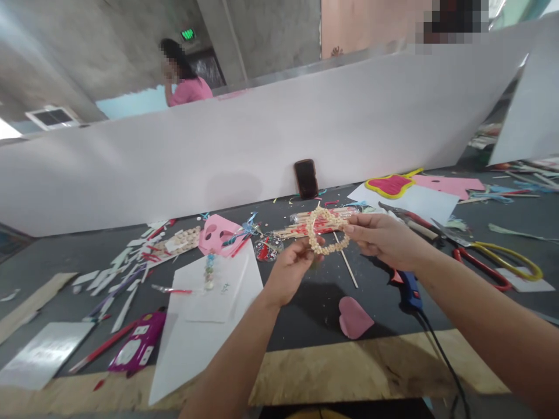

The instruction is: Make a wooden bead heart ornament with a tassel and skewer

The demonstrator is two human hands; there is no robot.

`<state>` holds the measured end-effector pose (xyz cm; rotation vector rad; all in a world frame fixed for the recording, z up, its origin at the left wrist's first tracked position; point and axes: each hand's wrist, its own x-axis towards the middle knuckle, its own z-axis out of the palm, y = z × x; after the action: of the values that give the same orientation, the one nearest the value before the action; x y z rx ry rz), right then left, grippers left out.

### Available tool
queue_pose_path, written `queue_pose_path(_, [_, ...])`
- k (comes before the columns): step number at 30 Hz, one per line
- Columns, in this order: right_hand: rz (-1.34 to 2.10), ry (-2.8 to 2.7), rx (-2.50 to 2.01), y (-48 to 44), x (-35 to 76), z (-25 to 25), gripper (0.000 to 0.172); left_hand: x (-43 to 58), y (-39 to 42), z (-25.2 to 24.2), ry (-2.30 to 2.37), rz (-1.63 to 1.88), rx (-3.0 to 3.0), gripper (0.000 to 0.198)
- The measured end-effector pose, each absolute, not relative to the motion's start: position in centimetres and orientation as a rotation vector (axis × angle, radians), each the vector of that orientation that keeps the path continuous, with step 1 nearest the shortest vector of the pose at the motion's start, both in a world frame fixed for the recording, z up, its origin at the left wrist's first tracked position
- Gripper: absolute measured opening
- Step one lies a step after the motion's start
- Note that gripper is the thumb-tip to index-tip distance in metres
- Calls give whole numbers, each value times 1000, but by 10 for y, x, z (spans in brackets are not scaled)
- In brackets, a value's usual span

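Between my two hands is a ring of small cream-coloured beads (329, 249), raised above the dark table. The fingers of my left hand (290, 269) are closed on its lower left side. My right hand (384, 235) pinches its right edge between thumb and fingers. Behind the ring lie thin wooden sticks in clear and red wrapping (283, 233). A loose pale stick (347, 265) rests just below it. Nearer to me is a pink paper heart (354, 318). A blue-handled corded tool (410, 291) lies under my right forearm.
At the right are yellow-handled scissors (510, 256) and red-handled pliers (480, 269). A phone (306, 178) leans on the white partition (174, 163). White paper (174, 349), a purple packet (138, 343) and scattered scraps lie left. A person in pink (192, 90) is beyond the partition.
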<state>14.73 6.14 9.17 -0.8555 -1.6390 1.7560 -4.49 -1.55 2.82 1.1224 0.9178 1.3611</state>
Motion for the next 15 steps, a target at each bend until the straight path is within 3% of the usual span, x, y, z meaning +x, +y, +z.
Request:
queue_pose_path(6, [1939, -1413, -904, 66, 153, 81, 29, -34, -16, 23, 914, 1441, 960, 18])
queue_pose_path(15, [2147, -1348, -820, 68, 159, 69, 30, -30, -19, 31, 849, 1378, 817, 28])
